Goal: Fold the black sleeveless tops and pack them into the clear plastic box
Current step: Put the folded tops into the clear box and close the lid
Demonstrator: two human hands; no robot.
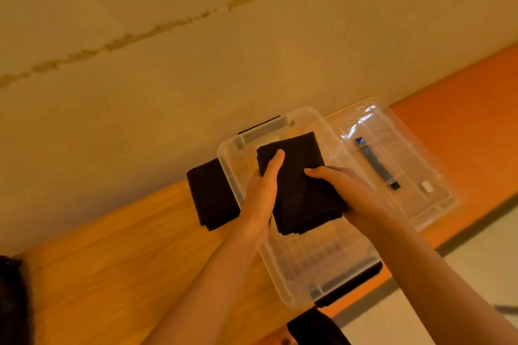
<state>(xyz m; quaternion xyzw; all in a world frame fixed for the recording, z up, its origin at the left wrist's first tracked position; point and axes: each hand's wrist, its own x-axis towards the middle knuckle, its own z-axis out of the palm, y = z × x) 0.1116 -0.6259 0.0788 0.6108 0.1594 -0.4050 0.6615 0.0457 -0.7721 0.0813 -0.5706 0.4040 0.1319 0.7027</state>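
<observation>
A folded black top [300, 184] is held over the far half of the clear plastic box [322, 263]. My left hand [260, 198] grips its left edge, thumb lying on top. My right hand [350, 193] holds its right side, thumb on top and fingers under the cloth. A second folded black top [210, 196] lies on the wooden table just left of the box. The near half of the box shows its bare ribbed bottom.
The clear lid [392, 159] with a black handle lies right of the box. Black cloth [316, 328] hangs at the table's near edge below the box. A dark mass [11, 302] sits at the bottom left. A wall runs behind the table [126, 260].
</observation>
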